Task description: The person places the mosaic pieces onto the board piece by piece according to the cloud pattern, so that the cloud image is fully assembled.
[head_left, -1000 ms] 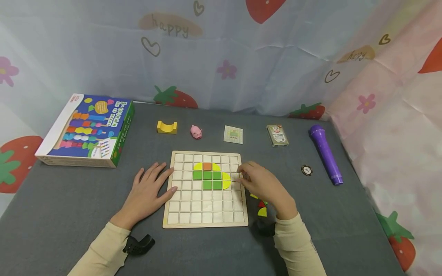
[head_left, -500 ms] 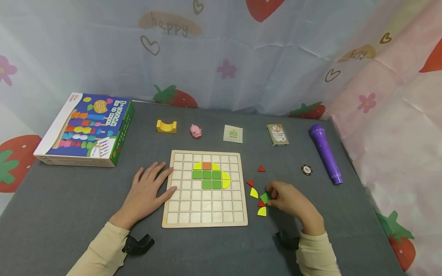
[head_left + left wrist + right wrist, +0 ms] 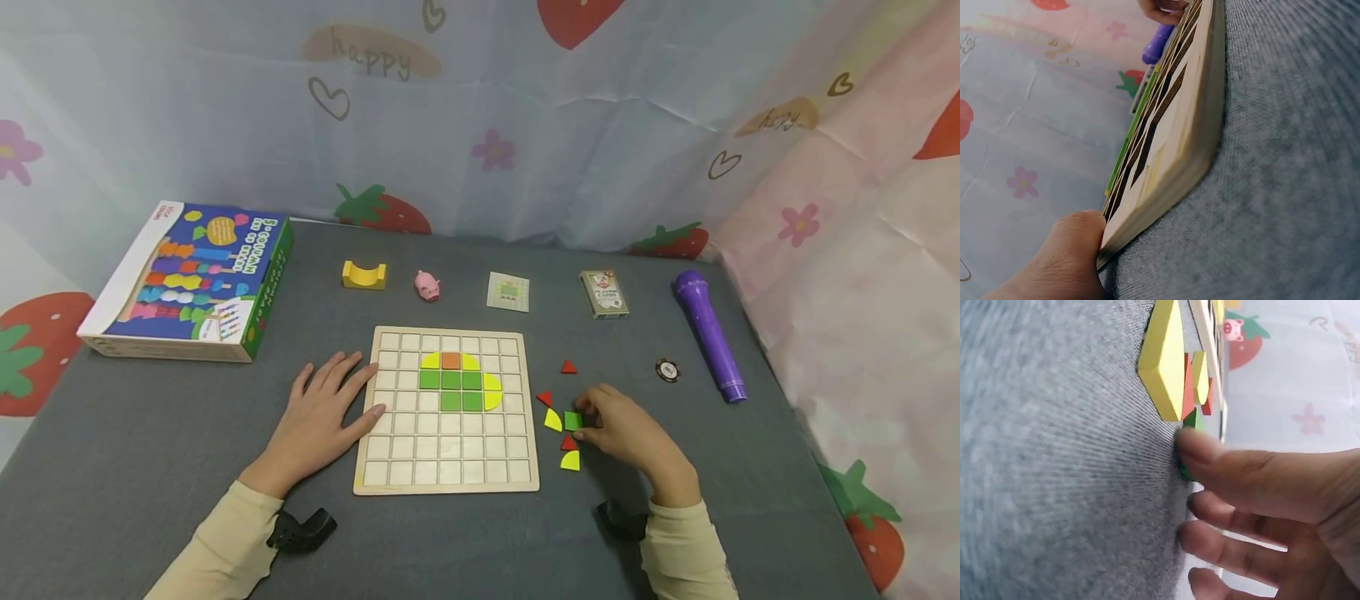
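Note:
My left hand (image 3: 318,414) rests with spread fingers at the left edge of a wooden grid board (image 3: 408,450); its thumb (image 3: 1069,247) touches the board's rim in the left wrist view. On the grid lie green squares (image 3: 450,380), an orange square (image 3: 450,361) and yellow quarter-round pieces (image 3: 492,392). Right of the board, my right hand (image 3: 633,437) pinches a loose green square tile (image 3: 572,421) at its right side, flat on the cloth. The thumb (image 3: 1210,453) partly hides that tile in the right wrist view. Around it lie red triangles (image 3: 569,367) and yellow quarter-rounds (image 3: 570,461).
Along the back stand a toy box (image 3: 195,283), a yellow block (image 3: 363,276), a pink pig (image 3: 427,286), a pattern card (image 3: 508,292) and a card pack (image 3: 604,294). A round black chip (image 3: 667,371) and a purple stick-shaped thing (image 3: 710,336) lie right.
My right hand has moved from the board's right edge to the loose pieces beside it. The green tile has turned from slanted to nearly square with the board. My left hand stays put.

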`<move>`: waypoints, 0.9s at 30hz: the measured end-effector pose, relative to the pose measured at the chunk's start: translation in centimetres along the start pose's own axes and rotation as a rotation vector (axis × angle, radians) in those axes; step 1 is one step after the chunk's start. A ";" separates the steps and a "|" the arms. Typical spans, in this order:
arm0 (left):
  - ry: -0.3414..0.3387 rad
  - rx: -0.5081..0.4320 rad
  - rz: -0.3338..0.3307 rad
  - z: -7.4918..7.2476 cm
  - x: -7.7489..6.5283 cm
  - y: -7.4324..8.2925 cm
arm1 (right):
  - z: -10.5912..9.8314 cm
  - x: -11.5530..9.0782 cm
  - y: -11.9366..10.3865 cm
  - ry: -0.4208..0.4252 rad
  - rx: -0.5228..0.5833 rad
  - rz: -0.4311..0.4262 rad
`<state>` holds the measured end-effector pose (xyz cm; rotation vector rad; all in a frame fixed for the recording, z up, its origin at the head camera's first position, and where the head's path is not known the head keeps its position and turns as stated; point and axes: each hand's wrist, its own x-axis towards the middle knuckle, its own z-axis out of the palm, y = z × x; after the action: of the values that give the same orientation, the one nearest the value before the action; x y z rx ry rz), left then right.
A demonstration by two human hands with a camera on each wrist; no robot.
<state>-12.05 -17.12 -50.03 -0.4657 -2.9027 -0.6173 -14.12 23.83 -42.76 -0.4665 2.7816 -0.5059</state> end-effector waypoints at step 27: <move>-0.016 0.003 -0.012 -0.2 0.0 0.1 | 1.2 6.0 -10.4 -0.055 -0.071 -0.330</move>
<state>-12.01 -17.15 -49.86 -0.4548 -2.9234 -0.6131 -16.43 12.11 -41.15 -0.9505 2.6869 -0.4551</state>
